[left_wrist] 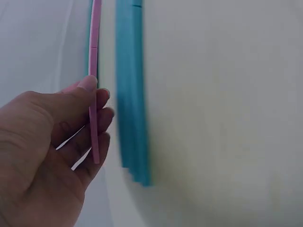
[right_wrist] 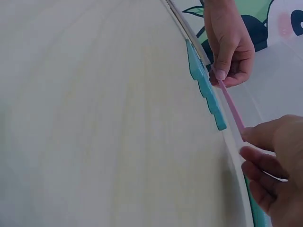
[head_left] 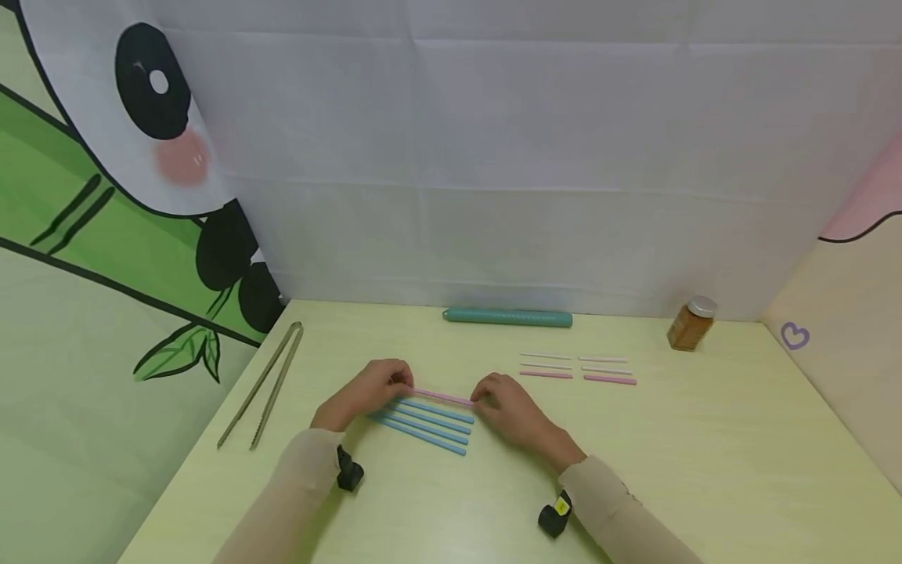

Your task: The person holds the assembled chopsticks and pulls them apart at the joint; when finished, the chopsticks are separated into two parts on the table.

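Evidently, the slim pink stick (head_left: 442,396), held over the worktop (head_left: 705,454) at twelve o'clock from four blue sticks (head_left: 431,429), should prove light, stiff and perhaps slick, best taken near both ends. The left hand's (head_left: 369,388) grip pinches it toward nine o'clock between thumb and fingers; the right hand's (head_left: 517,409) grip pinches the three-o'clock tip.

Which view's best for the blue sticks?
Head: the four blue sticks show as separate, countable strips. Left wrist shows them closer, but blurred, overlapping and cropped at top; right wrist, foreshortened with staggered ends.
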`<state>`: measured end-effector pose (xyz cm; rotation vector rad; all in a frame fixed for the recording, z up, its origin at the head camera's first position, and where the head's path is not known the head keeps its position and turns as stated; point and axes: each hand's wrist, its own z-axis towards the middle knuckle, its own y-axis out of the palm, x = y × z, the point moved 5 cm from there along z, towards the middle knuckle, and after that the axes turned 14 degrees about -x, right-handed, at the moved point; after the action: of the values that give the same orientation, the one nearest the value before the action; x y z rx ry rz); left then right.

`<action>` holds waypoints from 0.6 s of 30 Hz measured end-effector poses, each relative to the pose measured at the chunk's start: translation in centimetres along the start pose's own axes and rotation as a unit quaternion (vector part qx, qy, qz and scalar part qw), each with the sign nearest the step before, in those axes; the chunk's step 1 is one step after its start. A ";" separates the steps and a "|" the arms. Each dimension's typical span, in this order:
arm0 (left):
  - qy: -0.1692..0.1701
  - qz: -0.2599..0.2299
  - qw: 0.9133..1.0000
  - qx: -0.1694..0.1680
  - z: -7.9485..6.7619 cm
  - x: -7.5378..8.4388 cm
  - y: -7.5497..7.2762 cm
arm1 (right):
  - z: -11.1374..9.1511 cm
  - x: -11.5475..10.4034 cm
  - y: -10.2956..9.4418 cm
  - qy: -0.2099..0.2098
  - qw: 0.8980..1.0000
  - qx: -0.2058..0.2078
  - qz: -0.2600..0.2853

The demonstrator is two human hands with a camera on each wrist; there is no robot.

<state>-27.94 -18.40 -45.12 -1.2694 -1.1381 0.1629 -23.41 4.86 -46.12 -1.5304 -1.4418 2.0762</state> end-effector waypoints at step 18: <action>0.056 0.056 0.997 -0.013 2.3 9.3 0.7 | -1.0 -2.5 -3.1 -0.043 0.998 0.041 -0.021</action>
<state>-24.77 -10.55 -40.61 -1.3492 -0.9770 0.1599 -22.61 5.47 -42.17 -1.3834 -1.3859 2.1733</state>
